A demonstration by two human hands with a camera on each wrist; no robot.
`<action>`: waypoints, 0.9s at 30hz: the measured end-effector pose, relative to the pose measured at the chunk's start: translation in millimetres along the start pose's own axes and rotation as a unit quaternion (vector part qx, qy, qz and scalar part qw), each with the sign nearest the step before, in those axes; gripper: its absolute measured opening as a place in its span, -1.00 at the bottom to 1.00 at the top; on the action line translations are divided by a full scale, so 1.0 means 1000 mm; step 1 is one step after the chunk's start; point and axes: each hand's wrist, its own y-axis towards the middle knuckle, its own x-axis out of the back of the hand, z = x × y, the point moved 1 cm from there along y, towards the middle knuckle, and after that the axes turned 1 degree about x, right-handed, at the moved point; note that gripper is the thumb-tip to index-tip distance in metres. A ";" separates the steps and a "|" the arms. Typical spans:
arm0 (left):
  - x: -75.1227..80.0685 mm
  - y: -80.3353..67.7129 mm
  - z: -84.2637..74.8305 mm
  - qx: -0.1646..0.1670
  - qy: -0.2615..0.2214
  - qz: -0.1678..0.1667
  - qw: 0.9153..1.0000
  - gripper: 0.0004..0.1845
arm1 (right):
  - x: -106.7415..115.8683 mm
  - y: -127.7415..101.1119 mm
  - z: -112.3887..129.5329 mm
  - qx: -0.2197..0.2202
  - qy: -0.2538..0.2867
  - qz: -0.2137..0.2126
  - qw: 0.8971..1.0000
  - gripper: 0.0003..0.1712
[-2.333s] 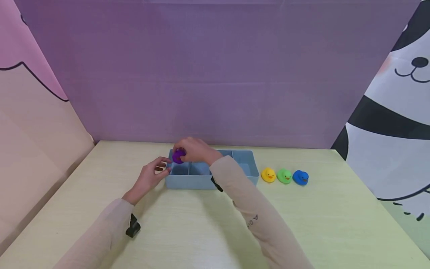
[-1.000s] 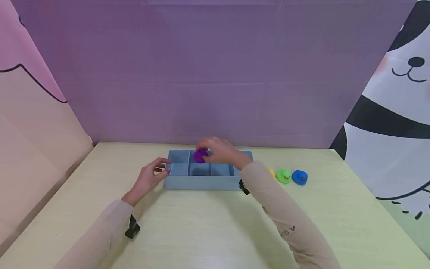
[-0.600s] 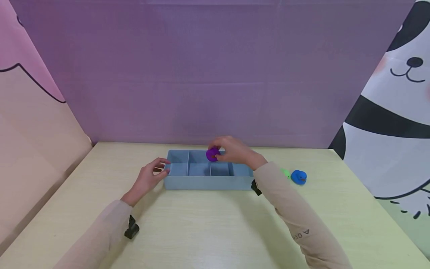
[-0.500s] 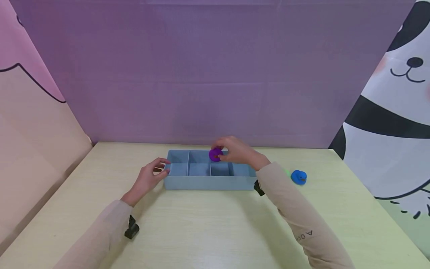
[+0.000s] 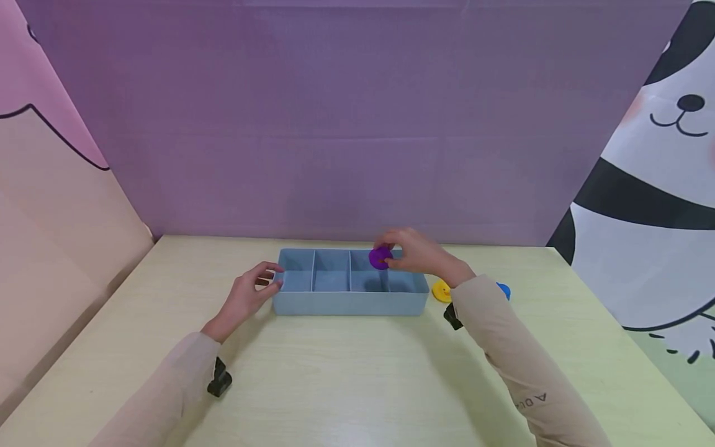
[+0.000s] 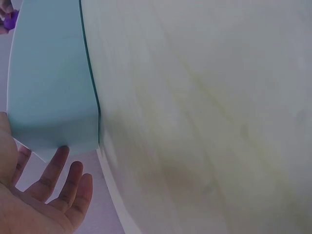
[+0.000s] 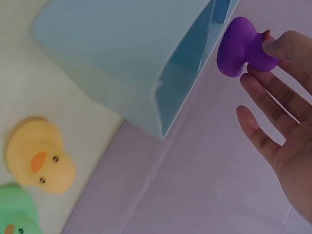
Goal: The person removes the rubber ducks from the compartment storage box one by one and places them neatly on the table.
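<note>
A purple rubber duck (image 5: 380, 257) is pinched between the thumb and fingertips of my right hand (image 5: 421, 253). It hangs over the blue box (image 5: 349, 304), near the divider between the two right compartments. In the right wrist view the purple duck (image 7: 238, 48) shows a small orange beak beside the thumb, above the box's rim. My left hand (image 5: 247, 297) is at the box's left end, fingers relaxed and spread. One fingertip (image 6: 62, 152) lies right at the end wall in the left wrist view. All four-walled compartments in sight hold nothing.
Right of the box on the pale table (image 5: 335, 372) sits a yellow rubber duck (image 5: 441, 290). A green duck (image 7: 17, 209) beside it is hidden by my right sleeve in the head view. A blue duck (image 5: 504, 290) peeks out past that sleeve. A purple backdrop (image 5: 357, 124) stands behind.
My right hand has carried the purple duck rightward over the box, from the leftmost compartment to near the right divider. My right sleeve now covers the green duck. The left hand stays put.
</note>
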 end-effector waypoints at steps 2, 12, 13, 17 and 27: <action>0.000 0.000 0.000 0.000 0.000 -0.001 1.000 -0.68 | 0.002 -0.004 -0.003 -0.004 -0.001 -0.003 1.000 -0.68; -0.002 0.000 -0.001 0.001 0.000 0.001 1.000 -0.70 | 0.009 -0.023 -0.009 -0.030 0.001 -0.001 1.000 -0.67; -0.002 0.000 -0.002 0.002 0.000 0.001 1.000 -0.69 | 0.010 -0.025 -0.010 -0.031 0.001 0.000 1.000 -0.67; -0.001 -0.001 -0.004 0.003 -0.002 0.004 1.000 -0.68 | 0.013 -0.032 -0.014 -0.034 -0.003 0.000 0.999 -0.68; -0.001 -0.001 -0.002 0.001 -0.002 0.002 1.000 -0.69 | 0.016 -0.048 -0.027 -0.045 -0.018 -0.013 0.999 -0.67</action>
